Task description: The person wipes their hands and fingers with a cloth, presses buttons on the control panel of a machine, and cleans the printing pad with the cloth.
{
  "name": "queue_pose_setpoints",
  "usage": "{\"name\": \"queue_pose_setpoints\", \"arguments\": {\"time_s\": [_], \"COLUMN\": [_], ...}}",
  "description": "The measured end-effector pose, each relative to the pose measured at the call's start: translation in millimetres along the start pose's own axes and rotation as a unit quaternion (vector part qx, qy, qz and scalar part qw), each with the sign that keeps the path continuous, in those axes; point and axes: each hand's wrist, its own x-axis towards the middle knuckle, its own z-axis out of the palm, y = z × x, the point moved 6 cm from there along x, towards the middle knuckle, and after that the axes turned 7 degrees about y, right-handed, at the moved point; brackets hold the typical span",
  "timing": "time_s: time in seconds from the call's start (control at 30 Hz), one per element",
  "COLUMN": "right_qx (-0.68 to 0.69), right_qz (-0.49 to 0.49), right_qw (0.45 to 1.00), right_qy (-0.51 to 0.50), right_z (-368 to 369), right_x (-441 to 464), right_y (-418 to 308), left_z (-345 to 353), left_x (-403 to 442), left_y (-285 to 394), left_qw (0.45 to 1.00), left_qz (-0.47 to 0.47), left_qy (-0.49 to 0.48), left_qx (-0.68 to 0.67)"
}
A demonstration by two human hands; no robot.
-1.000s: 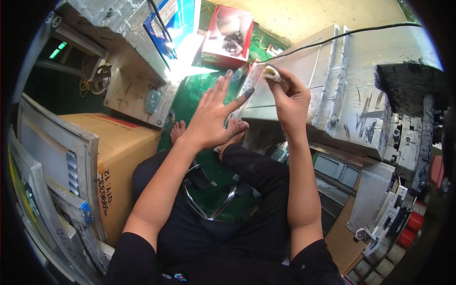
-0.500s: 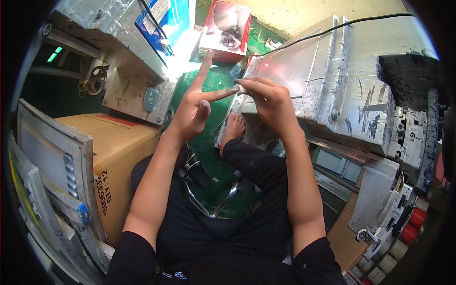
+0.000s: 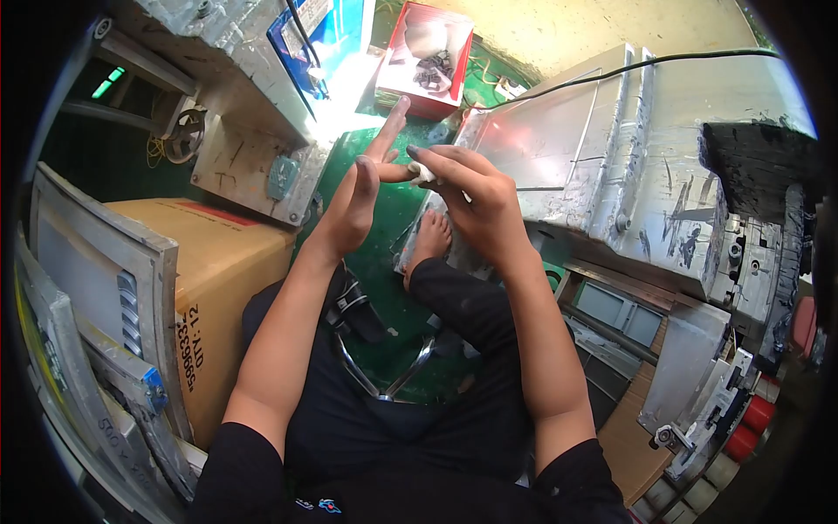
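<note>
My left hand (image 3: 356,199) is raised over the green floor with its fingers apart, one of them reaching across to my right hand. Dark smudges mark its fingertips. My right hand (image 3: 476,190) pinches a small white wad (image 3: 423,173), which looks like cloth or paper, around the tip of that left finger. The two hands meet at the wad, in front of my bare foot (image 3: 430,237). Beyond them stands a red box (image 3: 419,106) with a white lining and small dark pieces inside.
A cardboard box (image 3: 229,288) and metal frames (image 3: 105,271) stand at the left. Metal machine housings flank both sides, the right one (image 3: 663,166) stained with dark smears. A black cable (image 3: 602,75) crosses over it. Red and white rolls (image 3: 742,443) lie at lower right.
My right hand has come down and left with the white wad, onto a finger of my left hand. My left hand has turned edge-on. The camera view has shifted slightly.
</note>
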Motion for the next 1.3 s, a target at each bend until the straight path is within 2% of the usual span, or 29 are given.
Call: {"name": "queue_pose_setpoints", "arguments": {"time_s": [0.07,0.17,0.2,0.23,0.33,0.4,0.47,0.53,0.73,0.83,0.87,0.97,1.03,1.1,1.2,1.23,1.27,1.3], "right_qx": [0.023,0.059,0.086,0.112,0.021,-0.014,-0.043,-0.037,-0.012,-0.039,-0.042,0.066,0.052,0.057,0.095,0.076,0.059,0.042], "right_qz": [0.07,0.193,0.22,0.246,0.077,0.01,-0.043,-0.032,0.038,0.067,0.054,0.064,0.015,-0.002,0.063,0.032,0.001,-0.03], "right_qw": [0.996,0.967,0.958,0.947,0.987,0.999,0.998,0.999,0.997,0.985,0.988,0.99,0.997,0.997,0.982,0.987,0.99,0.992], "right_qy": [0.049,0.153,0.165,0.175,0.141,0.051,-0.016,-0.02,0.063,0.157,0.138,0.104,0.053,0.06,0.15,0.137,0.125,0.114], "right_z": [-11,-34,-35,-34,-21,-1,19,16,-3,-22,-19,17,37,39,32,37,43,47], "right_x": [-1,-10,-12,-9,7,5,0,0,3,5,7,2,-6,-5,-1,-3,-6,-9], "right_y": [15,55,60,56,11,-7,-14,-6,0,3,1,-22,-28,-34,-36,-39,-41,-43], "left_z": [3,-8,-8,-6,1,7,8,6,9,-12,-13,4,14,28,48,52,54,50], "left_x": [-1,7,7,8,3,-6,-9,-8,0,8,10,8,4,1,-7,-8,-12,-10], "left_y": [-7,4,6,5,-2,-13,-16,-14,-22,-10,-5,0,-8,-4,-20,-19,-13,-14], "left_qw": [0.994,0.982,0.984,0.991,0.996,0.986,0.979,0.982,0.922,0.846,0.818,0.796,0.784,0.784,0.809,0.819,0.767,0.754], "left_qz": [-0.048,-0.048,-0.062,-0.059,-0.057,-0.138,-0.165,-0.141,-0.14,-0.182,-0.214,-0.251,-0.253,-0.259,-0.26,-0.255,-0.268,-0.273], "left_qy": [-0.014,0.018,0.042,0.02,-0.059,-0.059,-0.05,-0.034,-0.083,0.029,0.088,0.081,0.049,0.03,0.008,0.001,-0.038,-0.031], "left_qx": [-0.096,-0.179,-0.164,-0.12,0.02,-0.065,-0.11,-0.118,-0.352,-0.501,-0.527,-0.545,-0.565,-0.563,-0.527,-0.514,-0.581,-0.597]}}
